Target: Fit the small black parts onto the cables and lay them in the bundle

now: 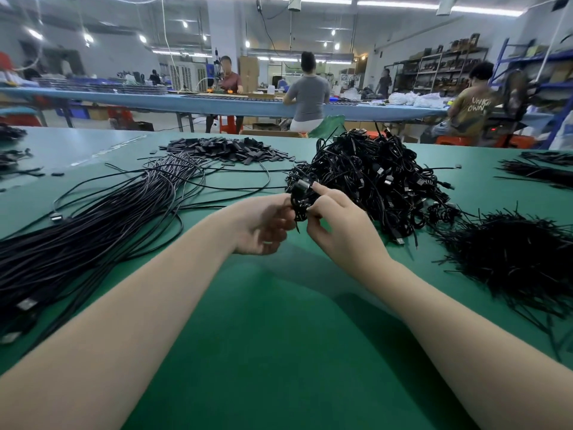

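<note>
A small coil of black cable (300,201) hangs above the green table (263,336), gripped between both hands. My left hand (260,225) holds it from the left with curled fingers. My right hand (344,225) pinches it from the right, index finger stretched up beside a metal plug at the coil's top. A long bundle of straight black cables (102,225) lies to the left. A heap of small flat black parts (229,148) sits at the back. A big pile of coiled cables (378,178) rises just behind my hands.
A heap of thin black ties (514,259) lies at the right, with more strands (539,172) farther back. Loose cables rest at the far left edge (12,150). Other people sit at a long blue bench (217,103) beyond the table.
</note>
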### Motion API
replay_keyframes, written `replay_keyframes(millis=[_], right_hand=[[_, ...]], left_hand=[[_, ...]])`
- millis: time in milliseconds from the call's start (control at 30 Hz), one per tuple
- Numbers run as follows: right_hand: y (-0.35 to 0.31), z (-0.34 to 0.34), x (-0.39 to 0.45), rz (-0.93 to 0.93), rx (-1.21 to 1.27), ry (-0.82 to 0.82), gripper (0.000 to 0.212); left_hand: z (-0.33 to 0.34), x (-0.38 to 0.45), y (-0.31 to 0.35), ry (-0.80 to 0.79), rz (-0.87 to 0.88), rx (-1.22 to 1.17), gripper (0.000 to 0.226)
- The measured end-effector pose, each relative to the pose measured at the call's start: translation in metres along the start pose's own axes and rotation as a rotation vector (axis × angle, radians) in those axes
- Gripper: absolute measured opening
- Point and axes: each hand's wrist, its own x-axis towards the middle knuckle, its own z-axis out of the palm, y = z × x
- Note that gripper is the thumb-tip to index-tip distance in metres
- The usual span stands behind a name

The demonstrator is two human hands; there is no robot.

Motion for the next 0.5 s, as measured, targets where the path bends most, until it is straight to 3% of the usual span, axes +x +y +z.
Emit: replay_keyframes(millis=[100,233,333,500], right_hand=[[0.0030,0.0069,-0.0008,0.250,0.221,0.026,0.011],[0.0083,0.0084,-0.0032,0.407,0.215,0.019,0.005],[0.0083,0.0066,-0.0045,0.416,0.174,0.025,0.005],[0.0047,0.0015,-0.0016,0.325,0.055,0.056,0.005]], left_hand=[[0.0018,0.0050,-0.0032,0.249,0.331,0.051,0.033],[0.0015,0.0081,-0.0071,0.237,0.560,0.202,0.037],[0.0055,0.0064,-0.0086,0.206,0.580,0.236,0.033],[0.0079,0.0046,-0.0103,0.072,0.381,0.073,0.030]])
